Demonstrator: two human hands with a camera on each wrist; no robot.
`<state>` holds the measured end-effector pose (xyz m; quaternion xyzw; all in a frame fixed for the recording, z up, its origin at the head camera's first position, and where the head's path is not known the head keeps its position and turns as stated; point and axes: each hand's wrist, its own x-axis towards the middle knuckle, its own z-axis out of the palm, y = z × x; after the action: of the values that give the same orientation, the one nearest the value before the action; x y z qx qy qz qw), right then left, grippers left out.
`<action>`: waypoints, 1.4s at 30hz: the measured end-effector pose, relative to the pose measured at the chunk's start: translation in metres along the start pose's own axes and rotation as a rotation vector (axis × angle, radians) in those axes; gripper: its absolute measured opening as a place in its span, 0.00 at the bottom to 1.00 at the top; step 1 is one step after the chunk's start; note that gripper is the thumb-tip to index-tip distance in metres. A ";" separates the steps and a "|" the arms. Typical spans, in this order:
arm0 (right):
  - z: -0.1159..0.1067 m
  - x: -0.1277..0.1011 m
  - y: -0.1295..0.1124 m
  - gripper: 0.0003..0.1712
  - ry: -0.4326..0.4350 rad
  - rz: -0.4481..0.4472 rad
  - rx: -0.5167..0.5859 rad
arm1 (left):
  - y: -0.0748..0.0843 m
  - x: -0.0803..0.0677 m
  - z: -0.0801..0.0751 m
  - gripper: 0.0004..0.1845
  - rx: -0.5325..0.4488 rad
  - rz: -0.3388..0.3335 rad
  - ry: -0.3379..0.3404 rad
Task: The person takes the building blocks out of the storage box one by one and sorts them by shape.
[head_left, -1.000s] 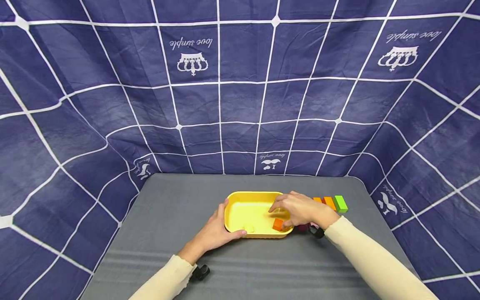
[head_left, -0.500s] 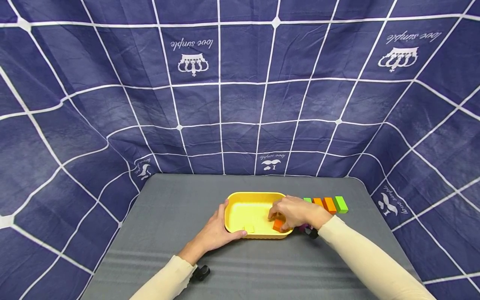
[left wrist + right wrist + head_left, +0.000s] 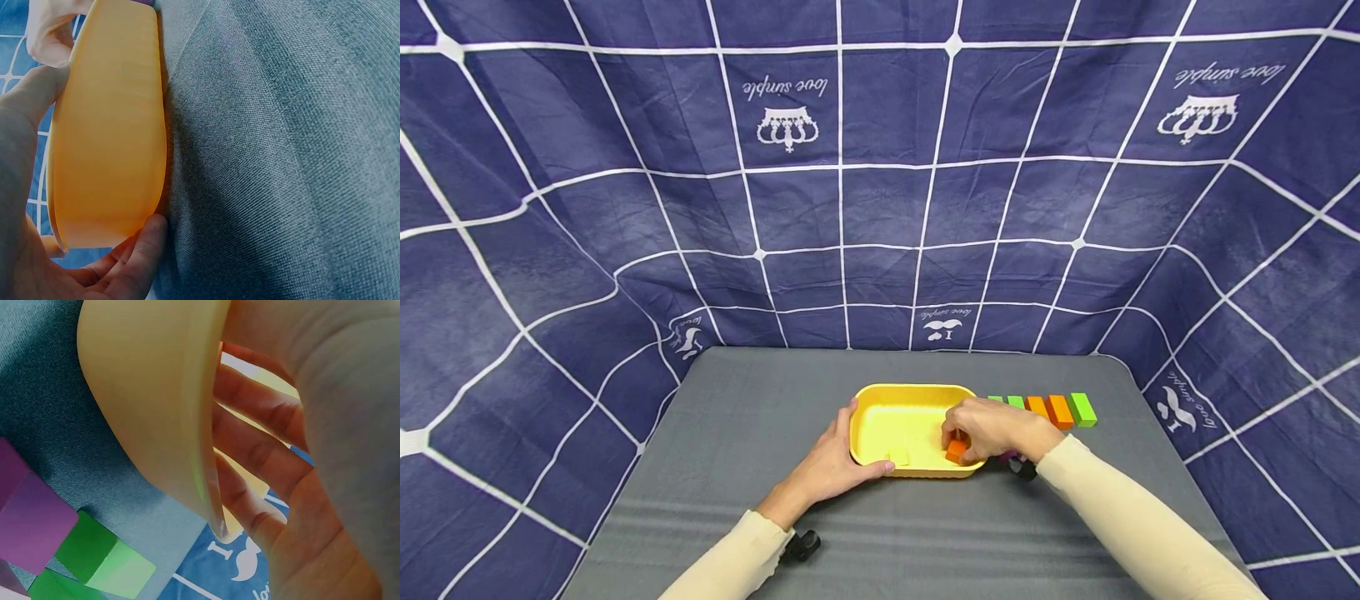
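Observation:
A shallow yellow tray (image 3: pixel 880 387) rests on the grey table. My left hand (image 3: pixel 829 468) grips its left end, thumb over the near rim; the left wrist view shows fingertips low against the tray's side wall (image 3: pixel 112 144). Inside the tray, my right hand (image 3: pixel 990 427) has its thumb and fingers curled round a small orange block (image 3: pixel 957 451) near the right end. A pale yellow block (image 3: pixel 898 456) lies at the near side of the tray floor. From the right wrist, the tray wall (image 3: pixel 150 381) hides the fingertips and the orange block.
Right of the tray stands a row of blocks, with orange ones (image 3: pixel 1060 412) and a bright green one (image 3: pixel 1083 409) at its end. The right wrist view shows a purple block (image 3: pixel 40 515) and a green block (image 3: pixel 119 569) beside the tray. A blue grid-patterned cloth (image 3: pixel 880 208) surrounds the table.
My right hand has dropped lower in the tray, and its fingers have closed in around the orange block. More of the block row shows behind it. The left hand stays put.

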<state>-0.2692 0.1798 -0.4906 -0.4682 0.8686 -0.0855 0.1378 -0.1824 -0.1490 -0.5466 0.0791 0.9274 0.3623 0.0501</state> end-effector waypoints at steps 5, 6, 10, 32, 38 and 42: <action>-0.001 -0.001 -0.001 0.14 0.010 0.008 0.007 | 0.000 0.000 0.000 0.75 -0.004 -0.001 -0.001; -0.002 -0.001 -0.002 0.14 0.013 0.008 0.006 | 0.000 0.000 0.000 0.75 -0.003 -0.001 -0.001; -0.004 -0.004 -0.002 0.15 0.035 0.005 0.005 | 0.000 0.000 0.000 0.76 -0.003 0.011 0.003; -0.016 -0.027 -0.001 0.16 0.208 -0.054 0.035 | 0.000 -0.001 0.000 0.76 -0.001 -0.002 0.008; -0.019 -0.034 0.002 0.16 0.263 -0.068 0.022 | -0.001 -0.001 0.000 0.77 0.000 0.012 0.014; -0.022 -0.039 0.003 0.17 0.281 -0.072 0.003 | -0.001 -0.001 0.000 0.77 -0.008 0.020 0.017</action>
<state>-0.2582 0.2150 -0.4646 -0.4824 0.8617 -0.1566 0.0126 -0.1819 -0.1502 -0.5473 0.0851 0.9255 0.3671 0.0388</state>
